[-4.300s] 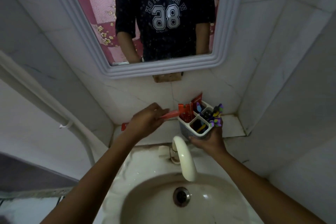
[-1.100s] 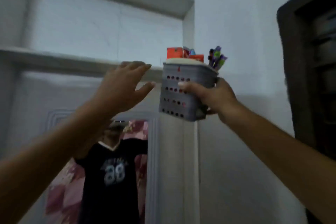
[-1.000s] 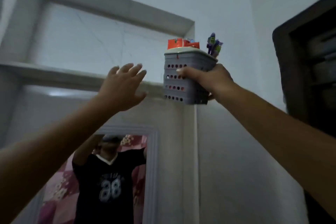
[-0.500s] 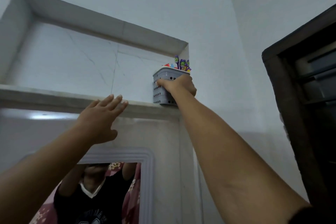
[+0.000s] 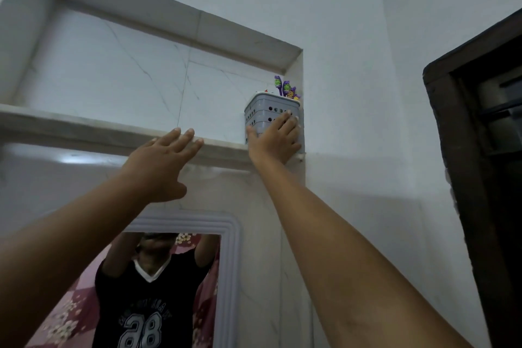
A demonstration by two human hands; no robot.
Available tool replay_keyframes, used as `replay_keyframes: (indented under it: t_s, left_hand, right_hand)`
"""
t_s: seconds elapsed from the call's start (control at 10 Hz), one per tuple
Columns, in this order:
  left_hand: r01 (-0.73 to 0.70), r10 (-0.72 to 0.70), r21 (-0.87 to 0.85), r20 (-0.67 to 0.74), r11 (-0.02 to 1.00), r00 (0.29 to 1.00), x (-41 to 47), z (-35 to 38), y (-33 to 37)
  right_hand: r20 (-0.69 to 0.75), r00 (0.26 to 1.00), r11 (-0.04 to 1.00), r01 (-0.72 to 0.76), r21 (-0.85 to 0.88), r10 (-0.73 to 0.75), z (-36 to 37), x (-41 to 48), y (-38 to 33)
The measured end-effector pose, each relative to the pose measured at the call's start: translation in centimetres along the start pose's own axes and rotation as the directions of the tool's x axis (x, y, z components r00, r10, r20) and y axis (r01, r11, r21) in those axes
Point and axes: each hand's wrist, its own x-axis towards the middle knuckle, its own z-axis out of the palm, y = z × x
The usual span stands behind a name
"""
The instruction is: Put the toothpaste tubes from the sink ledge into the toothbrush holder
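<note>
The grey perforated toothbrush holder (image 5: 265,110) stands on a high marble shelf (image 5: 84,130), in the right corner of a wall niche. Purple and green toothbrush heads (image 5: 285,87) stick out of its top. Of the toothpaste tubes, only a small red and white tip (image 5: 261,91) shows above the rim. My right hand (image 5: 275,141) is on the holder's front, thumb on its left side and fingers spread across to its right edge. Raised with fingers apart and holding nothing, my left hand (image 5: 161,166) has its fingertips at the shelf's front edge.
Below the shelf hangs a mirror with a white frame (image 5: 228,234), reflecting a person in a dark numbered shirt with arms raised. A dark wooden door frame (image 5: 452,149) stands at the right. The niche's side wall sits right against the holder.
The holder went from the sink ledge up onto the high shelf and now stands in the niche corner. My right hand's fingers have spread over its front. My left hand rose to the shelf edge.
</note>
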Motion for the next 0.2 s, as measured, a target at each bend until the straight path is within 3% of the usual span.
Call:
replay_keyframes:
  t_s: [0.2]
  left_hand:
    - [-0.013,-0.001,0.107,0.132,0.994,0.991,-0.5,-2.6,1.0]
  right_hand:
    - [0.173,0.966,0.980,0.177,0.086,-0.190,-3.1,-5.0,1.9]
